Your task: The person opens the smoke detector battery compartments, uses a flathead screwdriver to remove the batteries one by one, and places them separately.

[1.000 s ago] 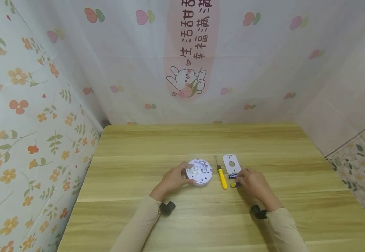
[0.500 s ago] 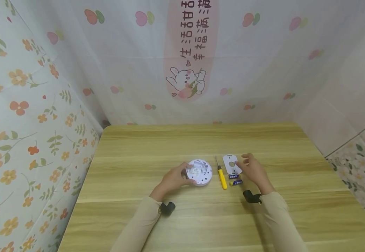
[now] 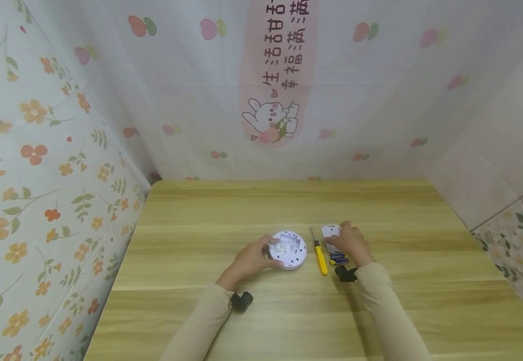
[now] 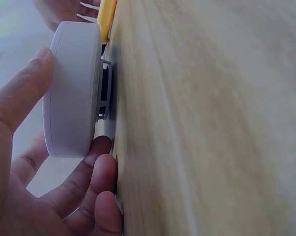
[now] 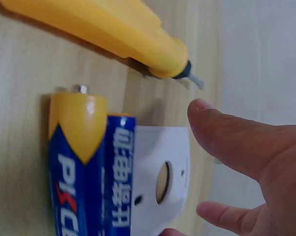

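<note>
With thumb and fingers around its rim, my left hand (image 3: 249, 258) holds a round white smoke detector (image 3: 298, 254), battery compartment facing up. Side-on in the left wrist view, the detector (image 4: 71, 93) has a vented part on its underside close over the table. My right hand (image 3: 352, 243) is over the white mounting plate (image 3: 329, 230). In the right wrist view its thumb and fingers are spread near the plate (image 5: 150, 152), which has a round hole. Two blue and yellow batteries (image 3: 338, 258) lie side by side just below the plate, partly overlapped by the right hand's wrist camera.
A yellow-handled screwdriver (image 3: 320, 259) lies between the detector and the plate, its tip pointing to the back. The wooden table (image 3: 225, 210) ends at a patterned curtain (image 3: 189, 100) behind and a floral one (image 3: 54, 200) on the left.
My right hand has let go of the lower battery, lifted away to the right, then come over the mounting plate from that side. The left hand keeps its hold on the detector.
</note>
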`<state>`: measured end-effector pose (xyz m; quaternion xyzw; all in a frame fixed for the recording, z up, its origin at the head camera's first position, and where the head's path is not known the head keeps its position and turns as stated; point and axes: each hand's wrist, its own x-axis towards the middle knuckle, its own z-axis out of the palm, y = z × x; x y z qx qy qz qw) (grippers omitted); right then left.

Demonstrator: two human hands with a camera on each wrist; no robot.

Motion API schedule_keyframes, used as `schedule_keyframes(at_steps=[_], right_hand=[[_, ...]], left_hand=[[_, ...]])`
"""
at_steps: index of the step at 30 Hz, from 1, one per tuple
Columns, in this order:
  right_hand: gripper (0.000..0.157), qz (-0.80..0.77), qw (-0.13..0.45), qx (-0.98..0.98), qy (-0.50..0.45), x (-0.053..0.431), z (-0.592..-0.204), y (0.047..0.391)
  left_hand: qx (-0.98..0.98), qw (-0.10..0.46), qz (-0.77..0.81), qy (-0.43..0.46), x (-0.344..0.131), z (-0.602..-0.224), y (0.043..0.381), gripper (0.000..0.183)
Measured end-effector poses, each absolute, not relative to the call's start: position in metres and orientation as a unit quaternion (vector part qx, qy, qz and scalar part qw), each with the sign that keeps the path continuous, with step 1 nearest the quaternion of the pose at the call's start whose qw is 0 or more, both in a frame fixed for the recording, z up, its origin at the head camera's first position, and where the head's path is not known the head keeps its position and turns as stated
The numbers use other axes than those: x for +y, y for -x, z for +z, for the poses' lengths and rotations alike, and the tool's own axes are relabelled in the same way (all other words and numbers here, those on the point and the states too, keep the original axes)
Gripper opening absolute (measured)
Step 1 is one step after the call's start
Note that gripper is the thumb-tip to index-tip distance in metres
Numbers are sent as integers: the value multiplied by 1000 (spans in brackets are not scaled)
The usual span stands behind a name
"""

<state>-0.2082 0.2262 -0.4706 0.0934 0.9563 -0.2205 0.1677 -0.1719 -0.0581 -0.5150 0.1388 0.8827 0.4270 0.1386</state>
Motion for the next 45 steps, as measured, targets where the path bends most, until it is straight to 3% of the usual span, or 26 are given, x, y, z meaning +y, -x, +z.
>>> schedule_keyframes(at_steps=[19,26,45], right_hand=[[72,-183,140,970,-83,215,-482,214],[75,-218,110,967,-76,218,-486,216],[57,-237,11,971,-6,209,-460,201]], left_hand=[[884,139,422,-142,-57,-514,172,66],[884,141,422,-141,-58,-513,171,66],[884,141,419,-151,-58,-511,170,68]])
